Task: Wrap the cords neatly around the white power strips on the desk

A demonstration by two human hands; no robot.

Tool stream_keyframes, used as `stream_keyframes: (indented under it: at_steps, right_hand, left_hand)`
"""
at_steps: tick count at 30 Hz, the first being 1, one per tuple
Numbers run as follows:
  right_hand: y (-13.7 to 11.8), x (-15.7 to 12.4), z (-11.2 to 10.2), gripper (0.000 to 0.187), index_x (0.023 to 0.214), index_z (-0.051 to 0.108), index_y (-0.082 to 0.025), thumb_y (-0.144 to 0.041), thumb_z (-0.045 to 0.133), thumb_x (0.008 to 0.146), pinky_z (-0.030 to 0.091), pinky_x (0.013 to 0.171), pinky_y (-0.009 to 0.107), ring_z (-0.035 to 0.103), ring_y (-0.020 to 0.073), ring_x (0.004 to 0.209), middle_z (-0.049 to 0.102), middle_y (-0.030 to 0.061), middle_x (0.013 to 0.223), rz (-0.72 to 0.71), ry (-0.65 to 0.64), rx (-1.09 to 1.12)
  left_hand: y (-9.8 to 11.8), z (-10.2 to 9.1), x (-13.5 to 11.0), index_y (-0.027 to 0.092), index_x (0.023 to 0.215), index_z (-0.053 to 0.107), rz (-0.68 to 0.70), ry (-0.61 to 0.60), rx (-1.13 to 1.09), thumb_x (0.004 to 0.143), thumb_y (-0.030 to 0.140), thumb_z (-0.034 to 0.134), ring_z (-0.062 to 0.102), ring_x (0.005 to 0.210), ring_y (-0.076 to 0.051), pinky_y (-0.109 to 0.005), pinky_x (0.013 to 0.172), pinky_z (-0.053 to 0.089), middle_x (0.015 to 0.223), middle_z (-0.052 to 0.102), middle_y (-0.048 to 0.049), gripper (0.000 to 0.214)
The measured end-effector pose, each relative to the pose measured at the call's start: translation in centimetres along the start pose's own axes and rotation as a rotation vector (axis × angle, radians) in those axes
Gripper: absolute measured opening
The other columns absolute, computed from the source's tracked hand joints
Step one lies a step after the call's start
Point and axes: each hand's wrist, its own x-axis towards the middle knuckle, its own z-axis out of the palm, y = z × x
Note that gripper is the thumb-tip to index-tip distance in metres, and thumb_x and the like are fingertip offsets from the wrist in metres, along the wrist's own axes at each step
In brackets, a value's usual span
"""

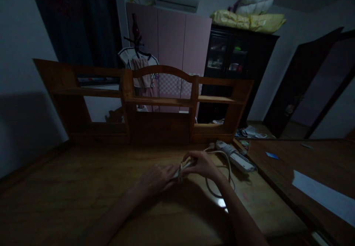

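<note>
Over the wooden desk (83, 187), my left hand (156, 178) and my right hand (201, 163) meet on a bundle of white cord (183, 168). Both have their fingers closed round the gathered loops. A loose loop of the same cord (219, 187) trails to the right of my right wrist and runs up to a white power strip (235, 156) lying on the desk near the back right.
A wooden shelf unit (155, 102) stands along the back of the desk. To the right lies a darker table (305, 161) with a white sheet (324, 196) and a small blue card (271, 155). A pink wardrobe, a dark cabinet and an open doorway are beyond.
</note>
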Motion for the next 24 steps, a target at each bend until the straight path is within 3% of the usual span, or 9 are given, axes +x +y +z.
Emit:
stream_keyframes:
  at_steps: [4, 9, 15, 17, 20, 22, 24]
  right_hand:
    - [-0.3, 0.2, -0.7, 0.047, 0.09, 0.068, -0.019, -0.051, 0.082, 0.058, 0.02, 0.044, 0.019, 0.031, 0.0076, 0.052, 0.034, -0.0086, 0.057, 0.054, -0.156, 0.156]
    - [-0.8, 0.0, -2.3, 0.05, 0.095, 0.068, -0.018, -0.047, 0.083, 0.057, 0.021, 0.044, 0.019, 0.032, 0.007, 0.052, 0.036, -0.0083, 0.058, 0.076, -0.336, 0.374]
    - [-1.5, 0.2, -1.5, 0.047, 0.096, 0.065, -0.015, -0.045, 0.08, 0.064, 0.025, 0.039, 0.017, 0.035, 0.0064, 0.04, 0.043, -0.009, 0.047, 0.198, -0.324, 0.547]
    - [-1.7, 0.4, -1.0, 0.041, 0.092, 0.066, -0.016, -0.048, 0.076, 0.069, 0.024, 0.037, 0.016, 0.036, 0.0062, 0.041, 0.045, -0.0075, 0.049, 0.236, -0.308, 0.544]
    - [-1.5, 0.8, -0.3, 0.039, 0.09, 0.066, -0.015, -0.053, 0.061, 0.081, 0.026, 0.038, 0.016, 0.037, 0.0059, 0.043, 0.044, -0.0057, 0.055, 0.283, -0.259, 0.545]
    - [-1.1, 1.0, 0.1, 0.044, 0.09, 0.066, -0.014, -0.055, 0.049, 0.089, 0.029, 0.038, 0.017, 0.039, 0.0067, 0.044, 0.045, -0.0044, 0.057, 0.271, -0.262, 0.472]
    - [-0.5, 1.0, 0.8, 0.047, 0.087, 0.066, -0.014, -0.05, 0.038, 0.095, 0.035, 0.04, 0.019, 0.044, 0.0085, 0.045, 0.049, -0.0023, 0.059, 0.151, -0.171, 0.222]
  left_hand:
    - [0.2, 0.3, -0.1, 0.023, 0.134, 0.038, 0.078, -0.037, 0.078, 0.085, 0.046, 0.051, 0.065, 0.083, -0.023, -0.031, 0.068, 0.05, 0.107, 0.064, -0.01, 0.055]
    - [1.8, 0.1, -0.1, 0.02, 0.131, 0.04, 0.167, -0.017, 0.147, 0.084, 0.046, 0.052, 0.065, 0.071, -0.022, -0.029, 0.057, 0.048, 0.097, 0.067, -0.0086, 0.054]
    - [5.3, 0.0, 0.1, 0.017, 0.108, 0.05, 0.328, 0.041, 0.013, 0.088, 0.052, 0.042, 0.066, 0.071, -0.02, -0.03, 0.059, 0.049, 0.089, 0.067, -0.007, 0.041]
    - [5.5, 0.3, 0.0, 0.018, 0.108, 0.048, 0.308, 0.077, -0.085, 0.087, 0.053, 0.044, 0.066, 0.072, -0.02, -0.03, 0.064, 0.05, 0.085, 0.067, -0.0053, 0.041]
    - [4.9, 0.7, -0.4, 0.019, 0.117, 0.044, 0.172, 0.173, -0.21, 0.084, 0.054, 0.051, 0.067, 0.073, -0.021, -0.031, 0.068, 0.051, 0.085, 0.068, -0.0051, 0.049]
    - [4.3, 0.8, -0.6, 0.022, 0.122, 0.041, 0.04, 0.239, -0.274, 0.081, 0.055, 0.055, 0.068, 0.079, -0.022, -0.031, 0.07, 0.052, 0.095, 0.069, -0.0067, 0.055]
    - [4.1, 0.7, -0.7, 0.026, 0.131, 0.033, -0.052, 0.29, -0.355, 0.079, 0.054, 0.058, 0.066, 0.094, -0.023, -0.032, 0.078, 0.053, 0.115, 0.065, -0.0085, 0.064]
